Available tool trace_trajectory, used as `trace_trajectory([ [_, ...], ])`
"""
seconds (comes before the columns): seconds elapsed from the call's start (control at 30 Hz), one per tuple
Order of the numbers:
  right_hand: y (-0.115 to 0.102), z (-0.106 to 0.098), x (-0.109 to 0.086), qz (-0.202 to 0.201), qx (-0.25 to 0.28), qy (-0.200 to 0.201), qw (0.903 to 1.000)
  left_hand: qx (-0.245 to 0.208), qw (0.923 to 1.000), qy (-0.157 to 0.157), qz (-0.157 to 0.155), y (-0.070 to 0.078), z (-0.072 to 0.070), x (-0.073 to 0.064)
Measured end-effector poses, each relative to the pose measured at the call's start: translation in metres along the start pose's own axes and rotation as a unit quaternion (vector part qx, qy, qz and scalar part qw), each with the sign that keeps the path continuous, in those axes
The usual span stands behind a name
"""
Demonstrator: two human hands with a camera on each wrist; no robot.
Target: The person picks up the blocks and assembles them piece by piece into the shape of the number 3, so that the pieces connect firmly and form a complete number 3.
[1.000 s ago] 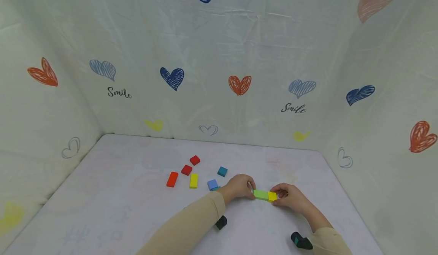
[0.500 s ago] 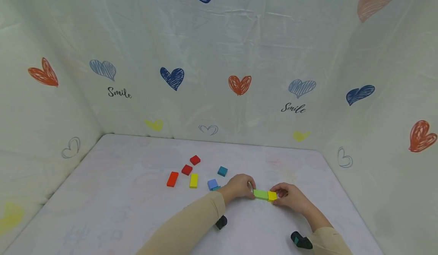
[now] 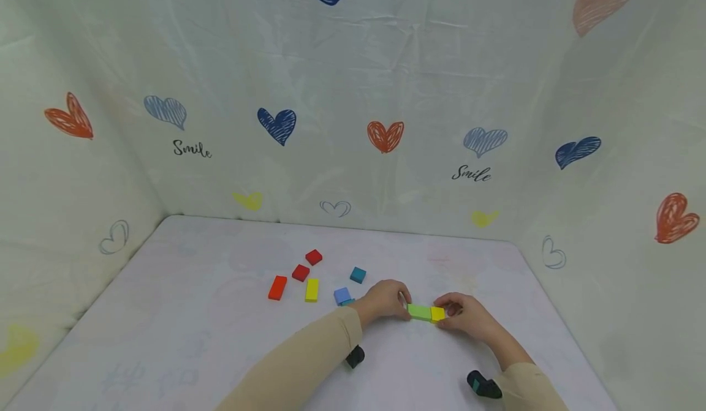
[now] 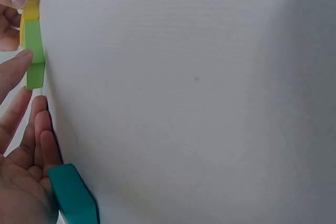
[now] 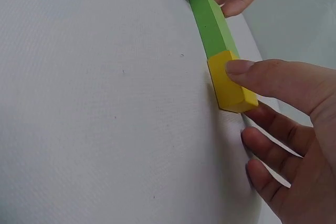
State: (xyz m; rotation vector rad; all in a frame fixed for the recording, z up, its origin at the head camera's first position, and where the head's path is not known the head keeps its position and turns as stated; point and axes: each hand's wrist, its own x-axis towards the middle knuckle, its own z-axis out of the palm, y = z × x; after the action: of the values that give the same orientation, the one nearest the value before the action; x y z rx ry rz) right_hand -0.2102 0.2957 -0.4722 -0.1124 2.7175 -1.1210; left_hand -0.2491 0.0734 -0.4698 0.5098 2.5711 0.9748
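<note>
My left hand pinches the far left end of a light green block between thumb and finger. At its other end, a small yellow block butts against it in line. My right hand holds that yellow block, with the thumb on its near side and the index finger behind. Both blocks lie on the white table, and the right wrist view shows no clear gap between them. Beside the left palm sits a teal block, partly hidden by the left arm in the head view.
Left of the hands lie a light blue block, a blue-teal block, a long yellow block, an orange-red block and two red blocks. A white curtain with printed hearts surrounds the table.
</note>
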Motion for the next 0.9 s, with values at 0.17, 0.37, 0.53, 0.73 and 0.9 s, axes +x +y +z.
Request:
trace_trajectory([
  [0.17,-0.008,-0.003,-0.001,0.004,-0.022,0.007,0.9997,-0.035,0.9992,0.005,0.017,0.001,-0.009,-0.002],
  [0.37,-0.022,-0.010,-0.001,-0.018,-0.020,0.009,0.9996,-0.065,0.9971,0.018,0.036,0.001,-0.028,-0.006],
  [0.53,-0.032,-0.011,0.003,-0.033,-0.006,-0.002,0.9994,-0.075,0.9960,0.032,0.037,-0.007,-0.039,-0.010],
  [0.73,-0.042,-0.003,0.012,-0.044,0.002,-0.011,0.9990,-0.087,0.9954,0.038,0.018,-0.018,-0.051,-0.017],
  [0.9,-0.054,0.005,0.020,-0.058,0.006,-0.019,0.9981,-0.089,0.9950,0.046,0.001,-0.027,-0.061,-0.025],
])
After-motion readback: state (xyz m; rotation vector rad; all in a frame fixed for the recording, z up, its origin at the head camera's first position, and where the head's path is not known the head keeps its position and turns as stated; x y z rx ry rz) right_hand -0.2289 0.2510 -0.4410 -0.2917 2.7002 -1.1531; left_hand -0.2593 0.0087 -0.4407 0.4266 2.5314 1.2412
